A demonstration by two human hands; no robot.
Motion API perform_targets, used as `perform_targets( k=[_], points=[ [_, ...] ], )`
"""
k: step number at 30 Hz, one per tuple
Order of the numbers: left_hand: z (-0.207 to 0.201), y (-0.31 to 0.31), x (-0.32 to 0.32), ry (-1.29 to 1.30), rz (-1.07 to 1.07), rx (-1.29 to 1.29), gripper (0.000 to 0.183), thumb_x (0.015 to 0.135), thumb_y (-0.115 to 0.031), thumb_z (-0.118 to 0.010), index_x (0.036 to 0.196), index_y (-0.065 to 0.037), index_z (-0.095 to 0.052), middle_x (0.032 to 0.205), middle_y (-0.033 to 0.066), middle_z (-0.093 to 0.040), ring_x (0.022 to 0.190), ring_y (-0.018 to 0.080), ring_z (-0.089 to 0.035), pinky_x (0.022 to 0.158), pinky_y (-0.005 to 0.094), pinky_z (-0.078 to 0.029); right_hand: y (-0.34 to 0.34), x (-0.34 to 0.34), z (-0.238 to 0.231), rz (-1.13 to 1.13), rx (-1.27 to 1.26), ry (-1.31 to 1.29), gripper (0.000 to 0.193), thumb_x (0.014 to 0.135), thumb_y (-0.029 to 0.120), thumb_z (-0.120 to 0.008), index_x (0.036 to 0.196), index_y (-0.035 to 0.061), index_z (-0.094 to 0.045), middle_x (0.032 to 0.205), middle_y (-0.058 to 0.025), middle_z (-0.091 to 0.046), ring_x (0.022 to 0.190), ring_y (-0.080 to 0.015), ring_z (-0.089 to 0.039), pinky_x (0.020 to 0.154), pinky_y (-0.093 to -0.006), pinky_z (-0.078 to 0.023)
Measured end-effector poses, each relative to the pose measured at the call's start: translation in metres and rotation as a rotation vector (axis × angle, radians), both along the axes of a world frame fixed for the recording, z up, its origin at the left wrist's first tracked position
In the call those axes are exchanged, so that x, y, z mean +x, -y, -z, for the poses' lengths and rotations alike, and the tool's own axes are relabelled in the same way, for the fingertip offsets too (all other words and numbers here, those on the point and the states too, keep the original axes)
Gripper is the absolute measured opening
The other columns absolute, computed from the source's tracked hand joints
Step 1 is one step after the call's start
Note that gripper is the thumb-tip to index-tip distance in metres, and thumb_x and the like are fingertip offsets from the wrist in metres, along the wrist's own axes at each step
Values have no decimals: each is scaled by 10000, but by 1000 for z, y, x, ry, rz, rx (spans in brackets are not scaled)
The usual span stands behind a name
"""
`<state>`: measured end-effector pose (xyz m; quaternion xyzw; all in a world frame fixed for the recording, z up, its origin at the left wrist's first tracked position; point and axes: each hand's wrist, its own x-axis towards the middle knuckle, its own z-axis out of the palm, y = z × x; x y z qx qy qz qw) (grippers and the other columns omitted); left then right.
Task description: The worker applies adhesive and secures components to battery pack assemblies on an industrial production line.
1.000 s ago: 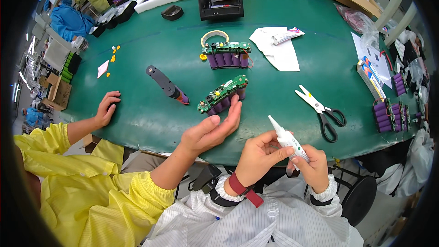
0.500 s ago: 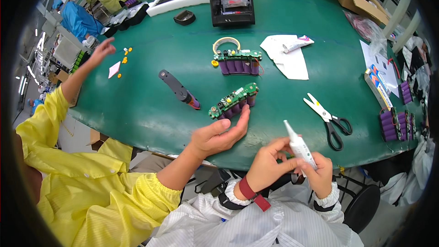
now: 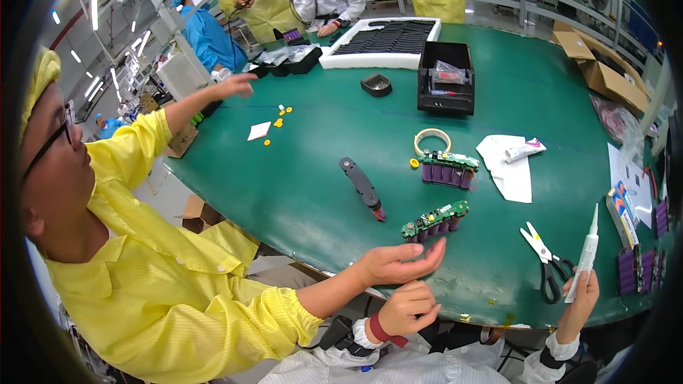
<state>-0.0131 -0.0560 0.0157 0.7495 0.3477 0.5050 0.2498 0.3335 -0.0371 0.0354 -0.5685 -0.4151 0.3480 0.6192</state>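
Observation:
Low at the table's right front, my right hand is closed round a white tube with a long nozzle, nozzle up. My left hand, with a red wrist band, is near the front edge, fingers curled in; whatever may be in them is hidden. Just beyond it is a co-worker's open hand, close to a purple battery pack with a green circuit board. Another such pack stands farther back. Scissors with black handles lie partly open left of the tube.
A dark grey tool handle, a tape roll and a white cloth with a tube lie mid-table. Farther back are a black bin and a white foam tray. The co-worker in yellow reaches over the left side.
My hands have parted: the right carries the tube rightward, and the left has let go of it. My view has tilted up and turned left. The co-worker's near hand stays by the front pack.

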Motion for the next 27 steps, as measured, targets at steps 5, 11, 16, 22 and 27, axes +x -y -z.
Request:
perform_targets(
  k=[5,11,16,22,27],
  points=[
    [20,-5,-18,-62,42,4,199,691,76,-623,619,-36,-476,595,58,-402,563,236,-442,555,356,-365,-22,-6,-10,-7,20,-38,288,1005,284,-499,1013,8,-579,633,10,-509,541,-28,-430,501,-181,-302],
    [22,-4,-19,62,16,-217,143,709,69,-606,796,-42,-630,585,36,-424,556,199,-457,574,328,-384,-49,-40,-27,-145,48,-140,279,1001,256,-502,1027,-14,-567,640,-4,-528,545,-41,-446,513,-185,-327],
    [17,-1,-21,104,-4,-278,159,717,63,-606,831,-40,-647,603,20,-483,557,158,-478,562,292,-392,-52,-65,-30,-307,3,-115,273,981,249,-537,1012,-20,-570,656,-26,-576,545,-58,-474,526,-199,-361],
    [24,0,-26,176,8,-309,157,724,72,-597,839,-26,-643,613,24,-499,557,137,-480,542,272,-387,-48,-83,-32,-385,-81,-50,249,954,244,-574,958,-3,-599,659,-40,-606,557,-67,-509,536,-203,-389],
    [26,-4,-23,213,-4,-242,140,731,78,-616,828,-21,-641,596,5,-483,528,129,-453,520,268,-361,-42,-89,-31,-461,-121,-3,258,951,244,-562,964,-11,-599,665,-44,-611,554,-78,-529,536,-201,-407]
  ],
)
